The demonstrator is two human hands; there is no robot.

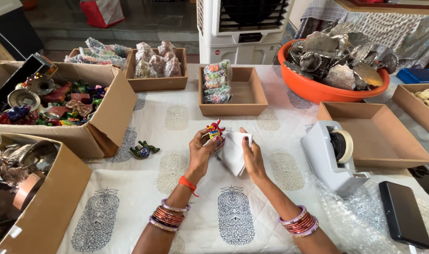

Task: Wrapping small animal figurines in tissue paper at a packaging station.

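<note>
I look down at a table (pixel 130 188) covered by a white cloth with grey block prints. My left hand (pixel 201 149) pinches a small, brightly painted figurine (pixel 215 131), red with blue and yellow, its fingers closed around it at the centre of the view. My right hand (pixel 252 155) is just beside it, gripping a white sheet of wrapping foam (pixel 234 153) that hangs against the figurine. Both wrists carry stacked bangles.

At nine o'clock from my hands a green and blue figurine (pixel 143 149) lies on the cloth. At ten o'clock an open cardboard box (pixel 112 106) is full of painted trinkets and metal dishes. At twelve o'clock a shallow brown tray (pixel 252 94) holds bubble-wrapped packets (pixel 217 82). At three o'clock stands a grey tape dispenser (pixel 328 157), with an empty brown tray (pixel 381 136) behind it. At two o'clock an orange tub (pixel 313 89) is piled with silvery metal leaf shapes. At four o'clock lies a black phone (pixel 405 214).
</note>
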